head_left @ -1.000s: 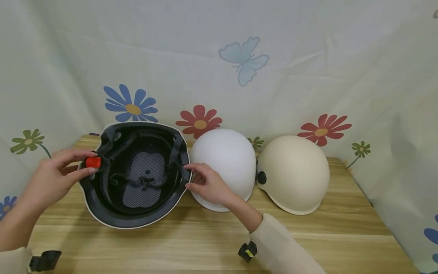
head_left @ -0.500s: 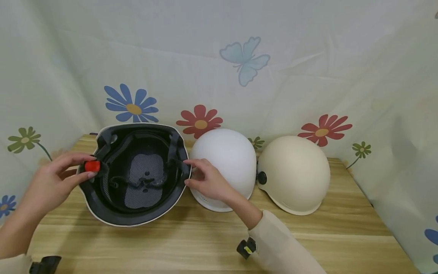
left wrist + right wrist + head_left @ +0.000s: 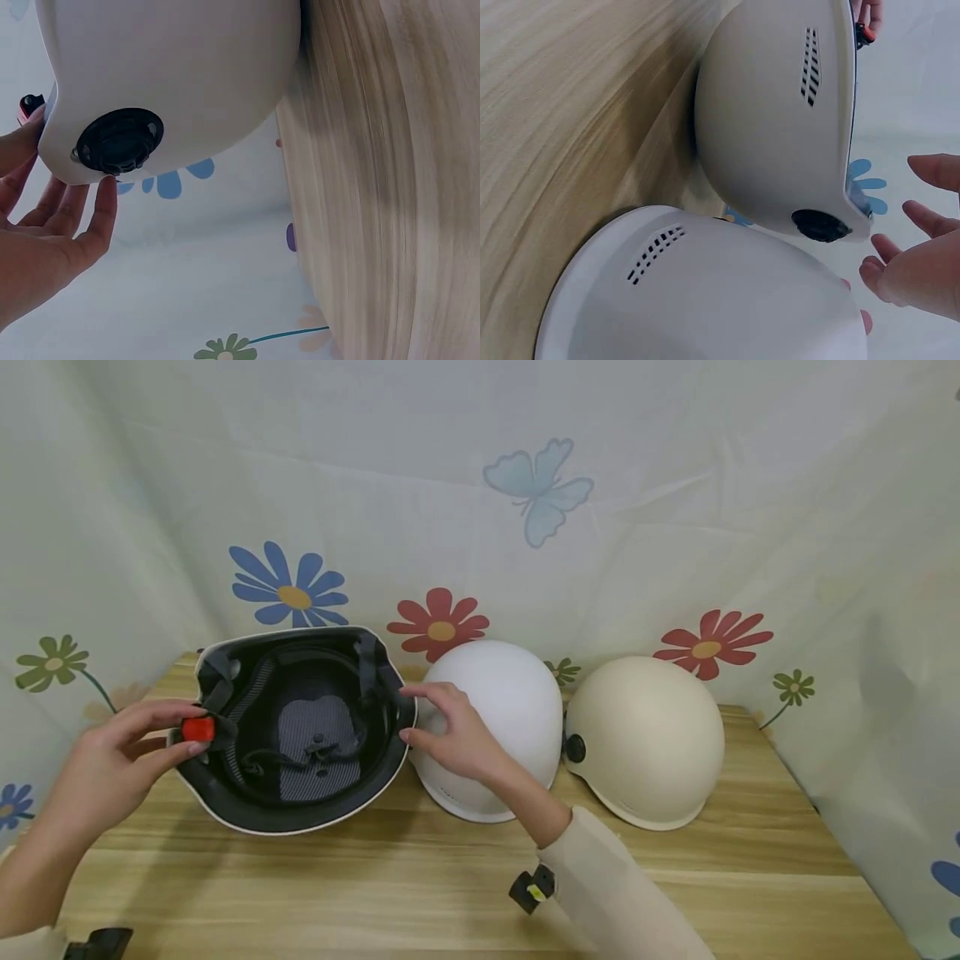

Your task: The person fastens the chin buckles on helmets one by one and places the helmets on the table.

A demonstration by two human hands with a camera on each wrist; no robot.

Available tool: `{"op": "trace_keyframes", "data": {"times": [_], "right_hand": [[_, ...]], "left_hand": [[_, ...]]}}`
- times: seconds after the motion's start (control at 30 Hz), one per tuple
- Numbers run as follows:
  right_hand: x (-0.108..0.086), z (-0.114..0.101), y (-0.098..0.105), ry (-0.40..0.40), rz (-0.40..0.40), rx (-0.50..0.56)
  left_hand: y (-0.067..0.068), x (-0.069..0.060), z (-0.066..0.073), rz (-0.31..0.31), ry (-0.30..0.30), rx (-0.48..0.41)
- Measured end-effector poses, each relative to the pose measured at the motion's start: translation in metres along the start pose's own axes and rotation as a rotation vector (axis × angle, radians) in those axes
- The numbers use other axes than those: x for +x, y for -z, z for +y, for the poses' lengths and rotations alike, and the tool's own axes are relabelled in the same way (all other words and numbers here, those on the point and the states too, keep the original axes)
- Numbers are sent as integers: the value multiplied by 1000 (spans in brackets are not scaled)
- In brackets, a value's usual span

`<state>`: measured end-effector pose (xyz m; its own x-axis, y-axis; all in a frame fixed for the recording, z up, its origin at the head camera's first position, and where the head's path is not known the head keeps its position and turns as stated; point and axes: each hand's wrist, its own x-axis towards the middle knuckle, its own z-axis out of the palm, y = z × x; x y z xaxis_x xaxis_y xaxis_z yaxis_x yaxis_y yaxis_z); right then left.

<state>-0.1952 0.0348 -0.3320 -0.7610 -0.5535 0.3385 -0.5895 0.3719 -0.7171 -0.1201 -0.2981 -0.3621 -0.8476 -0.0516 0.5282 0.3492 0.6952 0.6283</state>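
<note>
An upturned off-white helmet (image 3: 322,822) shows its black lining and dark straps in the head view, its shell against the table in the wrist views. My left hand (image 3: 120,760) pinches the red strap buckle (image 3: 198,729) at its left edge; in the left wrist view other fingertips touch the shell near the black round side knob (image 3: 120,140). At the right edge, my right hand (image 3: 461,735) has thumb and index finger spread. The right wrist view shows its fingers (image 3: 930,219) apart, just off the rim. The chin strap (image 3: 300,758) lies inside the lining.
A white helmet (image 3: 495,727) stands dome up close behind my right hand. Right of it sits a cream helmet (image 3: 648,743) with a black side knob. All are on a wooden table (image 3: 360,902) before a flowered curtain (image 3: 420,510).
The upturned helmet's near rim has shifted up in the head view, and the helmet has turned slightly. My right thumb and index finger have moved up and come off its rim.
</note>
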Motion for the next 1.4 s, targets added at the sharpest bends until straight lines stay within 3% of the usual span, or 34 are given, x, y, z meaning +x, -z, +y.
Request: {"op": "trace_keyframes", "data": {"times": [0.2, 0.43, 0.73, 1.2, 1.4], "right_hand": [[3, -2, 0, 51, -10, 90], [5, -6, -11, 94, -105, 232], [6, -11, -33, 61, -199, 232], [7, -4, -43, -47, -233, 242], [6, -1, -48, -31, -233, 283]], "left_hand": [[-1, -2, 2, 2, 25, 23], [-4, -5, 5, 20, -20, -29], [-5, -7, 4, 44, -81, -70], [-7, -14, 12, 38, -122, -36], [-7, -19, 12, 22, -151, -44]]}}
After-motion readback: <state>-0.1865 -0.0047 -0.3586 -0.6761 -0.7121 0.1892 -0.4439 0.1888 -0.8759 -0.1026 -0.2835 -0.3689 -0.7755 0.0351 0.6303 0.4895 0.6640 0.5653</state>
